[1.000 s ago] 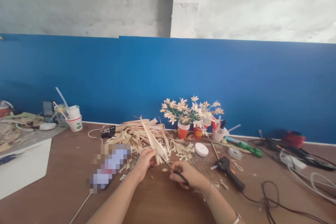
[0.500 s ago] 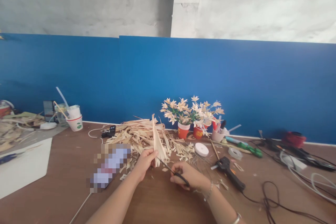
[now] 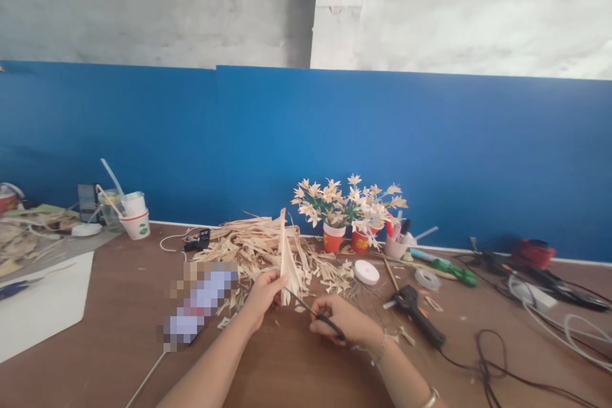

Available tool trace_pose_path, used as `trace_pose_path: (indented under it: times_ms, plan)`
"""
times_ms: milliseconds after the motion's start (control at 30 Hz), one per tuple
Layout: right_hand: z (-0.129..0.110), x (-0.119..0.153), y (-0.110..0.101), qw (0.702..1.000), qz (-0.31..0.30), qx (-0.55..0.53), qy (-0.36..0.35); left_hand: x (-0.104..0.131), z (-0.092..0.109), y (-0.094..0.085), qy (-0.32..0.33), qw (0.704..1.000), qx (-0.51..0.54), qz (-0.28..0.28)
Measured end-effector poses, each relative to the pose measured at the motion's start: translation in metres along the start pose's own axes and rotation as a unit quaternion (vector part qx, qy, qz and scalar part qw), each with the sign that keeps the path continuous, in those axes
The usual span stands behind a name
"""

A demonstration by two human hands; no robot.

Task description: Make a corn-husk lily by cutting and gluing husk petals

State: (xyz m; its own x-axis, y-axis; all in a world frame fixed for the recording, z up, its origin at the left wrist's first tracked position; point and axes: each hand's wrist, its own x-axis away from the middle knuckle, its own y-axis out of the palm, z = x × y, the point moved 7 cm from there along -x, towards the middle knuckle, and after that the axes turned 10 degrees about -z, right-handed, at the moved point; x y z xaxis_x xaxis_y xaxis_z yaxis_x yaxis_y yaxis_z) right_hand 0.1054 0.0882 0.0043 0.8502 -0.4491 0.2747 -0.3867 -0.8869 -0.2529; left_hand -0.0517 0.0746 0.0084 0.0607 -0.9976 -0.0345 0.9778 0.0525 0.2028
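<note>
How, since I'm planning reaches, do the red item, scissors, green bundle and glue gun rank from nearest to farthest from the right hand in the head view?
1. Scissors, held in the right hand.
2. Glue gun, to that hand's right.
3. Green bundle, farther right and back.
4. Red item, far right, by the blue panel.

Matt papery husk pile [image 3: 253, 239], smooth brown tabletop [image 3: 287, 363], rough grey wall [image 3: 143, 6], matt blue partition [image 3: 239, 140]

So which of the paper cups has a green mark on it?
The white, red-rimmed cup, left of the dried-leaf pile. The left orange cup and right orange cup show no such mark.
</note>
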Motion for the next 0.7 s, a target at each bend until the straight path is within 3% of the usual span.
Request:
trace_pose_path:
  times_ms: [267,433,700]
  plan:
    - [0.0,-0.002,-0.005,0.999,0.022,-0.042,-0.025,0.002,0.008,-0.019,0.039,0.987,0.093,0.124]
    - [0.004,-0.006,0.0,0.998,0.007,-0.054,-0.032,0.003,0.005,-0.015,0.048,0.979,0.151,0.127]
    - [-0.002,-0.008,0.006,0.998,0.028,-0.051,-0.034,0.009,0.003,0.004,0.024,0.989,0.084,0.119]
